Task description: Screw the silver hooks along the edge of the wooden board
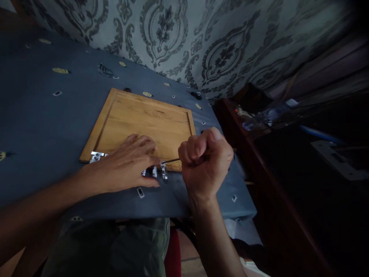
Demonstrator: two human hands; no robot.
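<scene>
A wooden panel point(147, 123) with a raised frame lies on the blue patterned cloth. Silver metal hinge pieces point(164, 171) sit along its near edge, and another metal piece point(96, 156) is at its near left corner. My left hand point(127, 163) rests over the near edge, fingers apart, with thumb and fingertips beside the metal pieces. My right hand point(204, 161) is closed in a fist around a thin screwdriver point(172, 160), whose shaft points left to the rightmost metal piece. Its handle is mostly hidden in the fist.
Small dark items point(105, 70) lie on the cloth behind the panel, and a black object point(196, 95) is near the wall. A dark red cabinet point(268, 181) stands at the right, with a plastic bottle point(271, 114) on it.
</scene>
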